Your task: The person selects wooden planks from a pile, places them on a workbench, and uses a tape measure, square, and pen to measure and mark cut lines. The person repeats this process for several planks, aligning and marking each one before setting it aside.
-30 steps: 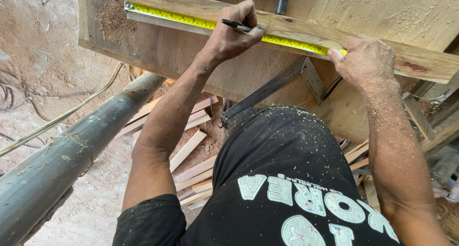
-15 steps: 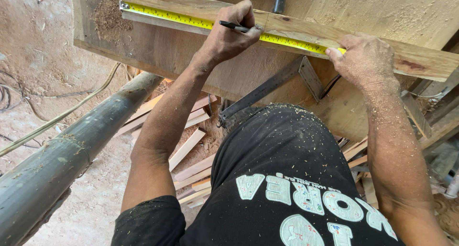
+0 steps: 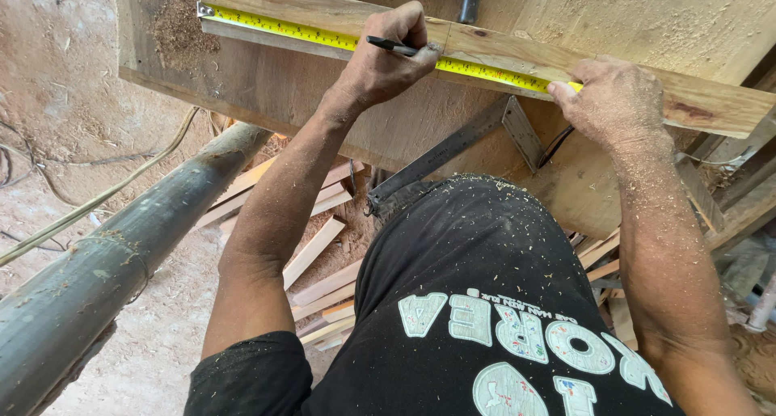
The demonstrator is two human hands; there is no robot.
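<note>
Two hands measuring a wooden batten with a yellow tape measure.

The tape measure (image 3: 323, 38) lies along the batten (image 3: 501, 48) on a workbench (image 3: 267, 84). Left hand (image 3: 384, 60) pinches a dark pen (image 3: 392, 46) at the tape; right hand (image 3: 614, 101) presses curled fingers over the tape, hiding its case. A metal square (image 3: 453, 149) is partly covered by the black shirt (image 3: 485, 303).

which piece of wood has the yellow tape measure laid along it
The long narrow plank across the top of the wide board. The tape measure runs along its near edge; the loose offcuts lie on the ground.
</note>
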